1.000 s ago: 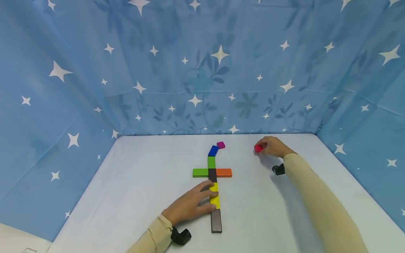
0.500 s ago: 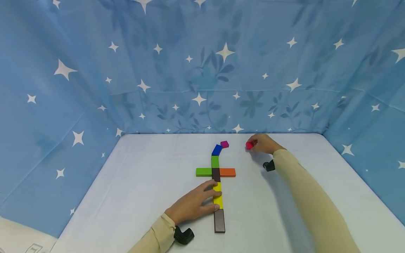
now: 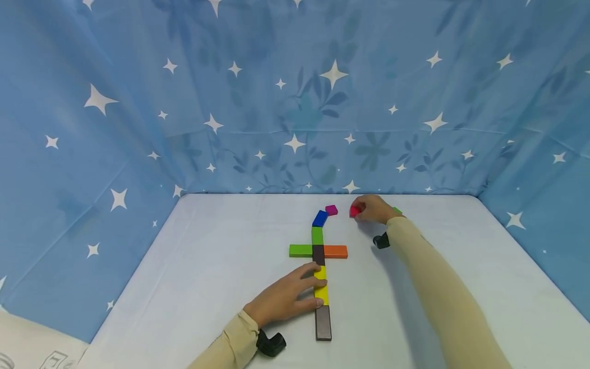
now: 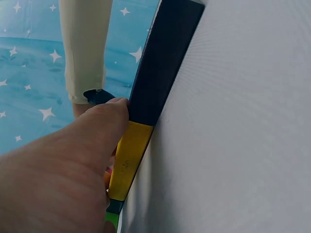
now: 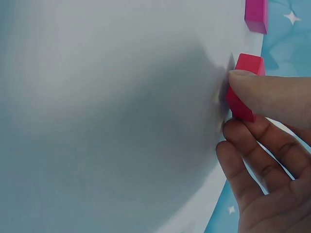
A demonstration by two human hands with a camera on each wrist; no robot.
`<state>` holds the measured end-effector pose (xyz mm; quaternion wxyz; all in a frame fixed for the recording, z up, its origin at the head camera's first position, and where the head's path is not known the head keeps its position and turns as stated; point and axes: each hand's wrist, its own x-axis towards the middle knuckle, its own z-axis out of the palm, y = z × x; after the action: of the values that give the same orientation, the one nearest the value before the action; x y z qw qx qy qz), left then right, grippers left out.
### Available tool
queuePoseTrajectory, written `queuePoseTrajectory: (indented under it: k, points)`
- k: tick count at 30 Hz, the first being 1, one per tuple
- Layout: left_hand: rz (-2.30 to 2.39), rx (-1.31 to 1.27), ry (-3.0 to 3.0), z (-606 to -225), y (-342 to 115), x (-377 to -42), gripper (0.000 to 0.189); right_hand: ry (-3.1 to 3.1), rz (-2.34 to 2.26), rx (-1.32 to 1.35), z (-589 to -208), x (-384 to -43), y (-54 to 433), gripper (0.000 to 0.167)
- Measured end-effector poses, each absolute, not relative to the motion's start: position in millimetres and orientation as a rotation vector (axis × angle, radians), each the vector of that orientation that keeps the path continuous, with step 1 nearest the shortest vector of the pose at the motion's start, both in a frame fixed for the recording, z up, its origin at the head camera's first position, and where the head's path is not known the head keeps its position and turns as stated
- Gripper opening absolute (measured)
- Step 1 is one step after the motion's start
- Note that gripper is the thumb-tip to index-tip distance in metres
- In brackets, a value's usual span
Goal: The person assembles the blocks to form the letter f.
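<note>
My right hand (image 3: pixel 374 209) pinches a red block (image 5: pixel 250 62) between thumb and fingers, low over the back of the table. A magenta block (image 3: pixel 331 210) lies just left of it, beside the corner of a tilted blue block (image 3: pixel 320 219). My left hand (image 3: pixel 285 297) lies along a column of blocks, its spread fingers touching the yellow section (image 3: pixel 321 293). Its thumb tip is near the seam with the grey-brown block (image 3: pixel 323 324). Above the yellow come a dark brown block (image 3: pixel 318 256) and a green block (image 3: pixel 317 236); the fingers cover some yellow.
A flat green block (image 3: pixel 300 250) and an orange block (image 3: pixel 336 251) flank the dark brown one like arms. Another green piece (image 3: pixel 398 210) peeks out behind the right wrist. A blue star-patterned curtain (image 3: pixel 258 107) encloses the white table (image 3: pixel 221 246).
My right hand has carried the red block leftward, closer to the magenta one. A green piece now shows behind the right wrist. The left hand stays on the column while the view shifts slightly.
</note>
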<state>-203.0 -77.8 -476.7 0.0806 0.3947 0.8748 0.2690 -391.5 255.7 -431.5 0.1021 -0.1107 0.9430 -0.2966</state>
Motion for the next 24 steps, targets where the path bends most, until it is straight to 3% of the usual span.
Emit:
queuePoseTrajectory:
  k: [24]
  points:
    - [0.788,1.169,2.612,-473.2,-76.4,-201.6,0.049,2.823,-0.793,-0.398,-441.4,-410.7,231.0,0.031]
